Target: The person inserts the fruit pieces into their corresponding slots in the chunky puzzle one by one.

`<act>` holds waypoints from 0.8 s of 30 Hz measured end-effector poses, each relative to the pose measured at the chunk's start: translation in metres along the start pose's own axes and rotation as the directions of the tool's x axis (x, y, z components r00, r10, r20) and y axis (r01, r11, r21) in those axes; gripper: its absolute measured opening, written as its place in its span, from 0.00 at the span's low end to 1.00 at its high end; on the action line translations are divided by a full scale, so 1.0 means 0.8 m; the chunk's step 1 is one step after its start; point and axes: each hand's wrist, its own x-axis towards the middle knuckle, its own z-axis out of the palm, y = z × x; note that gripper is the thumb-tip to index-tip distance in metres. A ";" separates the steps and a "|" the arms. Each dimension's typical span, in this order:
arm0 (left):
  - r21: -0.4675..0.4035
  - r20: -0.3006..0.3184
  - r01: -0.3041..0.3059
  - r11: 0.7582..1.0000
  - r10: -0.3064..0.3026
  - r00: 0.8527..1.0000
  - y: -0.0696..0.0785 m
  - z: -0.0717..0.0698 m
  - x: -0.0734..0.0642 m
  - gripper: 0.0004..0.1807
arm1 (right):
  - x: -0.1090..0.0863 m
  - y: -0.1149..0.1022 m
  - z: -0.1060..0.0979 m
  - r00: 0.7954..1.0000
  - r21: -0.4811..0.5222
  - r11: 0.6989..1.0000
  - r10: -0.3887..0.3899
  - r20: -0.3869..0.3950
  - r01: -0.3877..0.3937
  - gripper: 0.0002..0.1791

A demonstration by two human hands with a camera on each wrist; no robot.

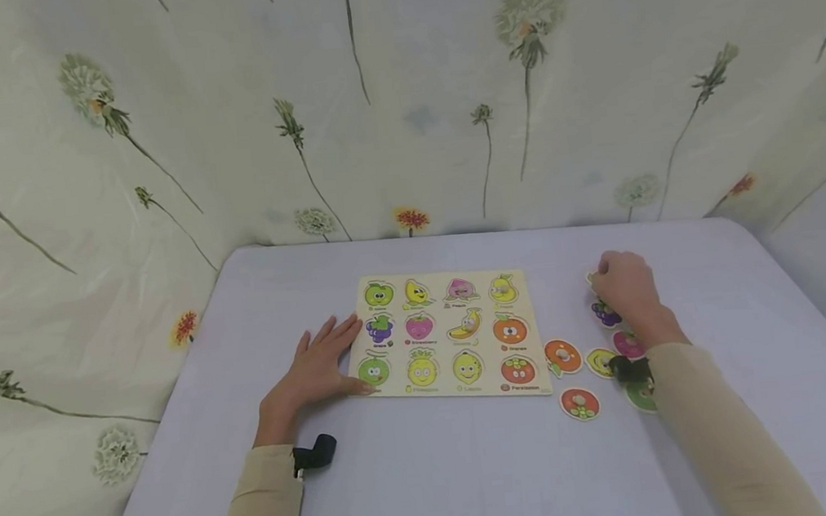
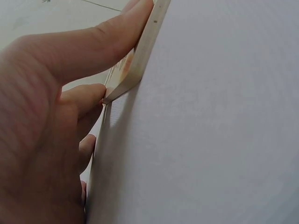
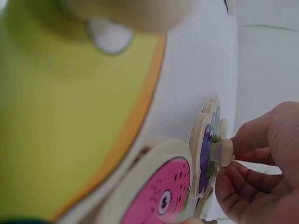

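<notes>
A wooden fruit puzzle board (image 1: 446, 382) lies flat on the table. Its pear piece (image 1: 502, 289) and banana piece (image 1: 465, 324) show knobs. My left hand (image 1: 319, 364) rests at the board's left side, fingers spread against the edge and thumb on the near corner. Beyond the grape piece (image 1: 605, 313), my right hand (image 1: 629, 288) pinches a pale-edged puzzle piece (image 1: 591, 278), mostly hidden under the fingers. In the right wrist view, the curled fingers (image 3: 252, 182) appear just behind the knob of the grape piece (image 3: 205, 149).
Right of the board lie loose knobbed pieces: an orange (image 1: 562, 356), a red persimmon (image 1: 580, 404), a yellow one (image 1: 602, 363), a pink one (image 1: 628, 344) and a green one (image 1: 641, 396) partly under the right wrist camera (image 1: 627, 369). A floral curtain (image 1: 448, 148) hangs behind the table.
</notes>
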 end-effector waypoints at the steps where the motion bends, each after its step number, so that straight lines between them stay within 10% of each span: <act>1: 0.001 -0.001 0.000 1.000 0.000 1.000 0.000 0.000 0.000 0.61 | 0.000 -0.001 -0.001 1.000 0.002 1.000 0.000 0.001 0.000 0.13; 24: 0.006 -0.001 -0.007 1.000 0.007 1.000 0.001 -0.002 -0.001 0.62 | -0.001 -0.009 -0.004 0.999 0.014 1.000 0.006 0.044 -0.006 0.14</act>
